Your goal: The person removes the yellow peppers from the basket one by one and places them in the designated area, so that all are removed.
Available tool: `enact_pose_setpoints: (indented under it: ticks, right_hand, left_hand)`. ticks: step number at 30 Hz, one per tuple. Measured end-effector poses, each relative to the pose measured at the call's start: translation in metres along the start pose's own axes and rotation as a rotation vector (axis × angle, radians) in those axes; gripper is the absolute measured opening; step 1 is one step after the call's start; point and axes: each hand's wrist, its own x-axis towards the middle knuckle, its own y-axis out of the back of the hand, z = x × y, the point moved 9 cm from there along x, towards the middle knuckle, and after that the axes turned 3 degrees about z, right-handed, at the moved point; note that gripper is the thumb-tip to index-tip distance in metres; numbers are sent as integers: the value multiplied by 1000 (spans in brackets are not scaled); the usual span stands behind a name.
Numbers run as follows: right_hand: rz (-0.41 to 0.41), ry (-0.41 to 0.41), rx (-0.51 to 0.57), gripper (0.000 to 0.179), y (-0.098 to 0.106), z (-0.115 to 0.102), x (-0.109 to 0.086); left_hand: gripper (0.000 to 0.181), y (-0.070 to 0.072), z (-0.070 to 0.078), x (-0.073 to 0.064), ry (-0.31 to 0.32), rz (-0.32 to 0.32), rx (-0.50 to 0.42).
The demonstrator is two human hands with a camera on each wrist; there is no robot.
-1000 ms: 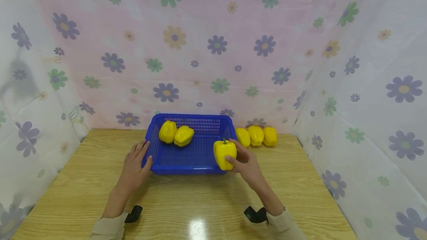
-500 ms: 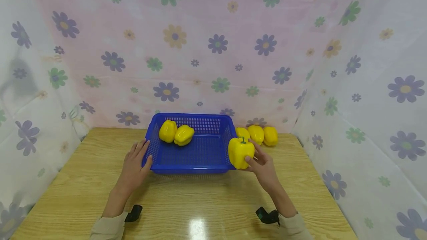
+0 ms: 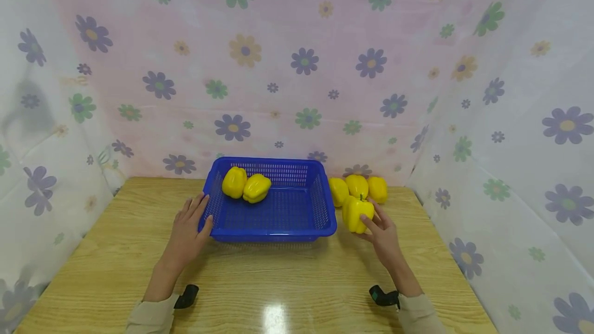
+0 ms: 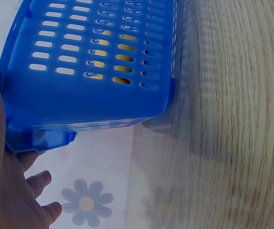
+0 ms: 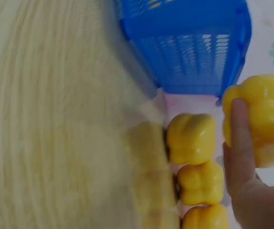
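Observation:
In the head view my right hand [image 3: 384,236] grips a yellow bell pepper [image 3: 356,214], stem upward, just right of the blue plastic basket [image 3: 274,233]. The thumb lies on its near side. In the right wrist view the same bell pepper [image 5: 266,114] is held up above the table, fingers around it. My left hand [image 3: 186,231] rests at the left rim of the basket, with its fingers relaxed; the left wrist view shows them beyond the rim of the basket [image 4: 79,102]. Two yellow bell peppers, one upright [image 3: 234,183] and one tilted [image 3: 257,188], sit inside the basket's left part.
A row of three yellow bell peppers [image 3: 357,186] stands on the wooden table [image 3: 260,282] behind the right hand, against the flowered backdrop [image 3: 274,55]. Flowered cloth also walls the left and right sides. A black wrist camera mount [image 3: 383,297] sits on the right wrist.
My right hand has moved right with the bell pepper, from over the basket's front right corner to outside the basket, in front of the row. The left hand and basket have stayed put.

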Motion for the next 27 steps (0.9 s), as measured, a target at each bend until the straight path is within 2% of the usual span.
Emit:
enact_pose_setpoints:
  ticks: [4, 9, 21, 27]
  right_hand:
    - [-38, -68, -110, 63, 4, 18, 6]
    - [-104, -119, -187, 60, 2, 31, 11]
    - [-180, -150, -254, 59, -8, 32, 25]
    - [-176, -171, -293, 60, -13, 33, 32]
  left_hand:
    - [59, 1, 1, 0, -4, 2, 4]
    - [59, 1, 2, 0, -8, 6, 3]
    - [59, -1, 0, 0, -4, 1, -11]
    - [59, -1, -1, 0, -1, 1, -7]
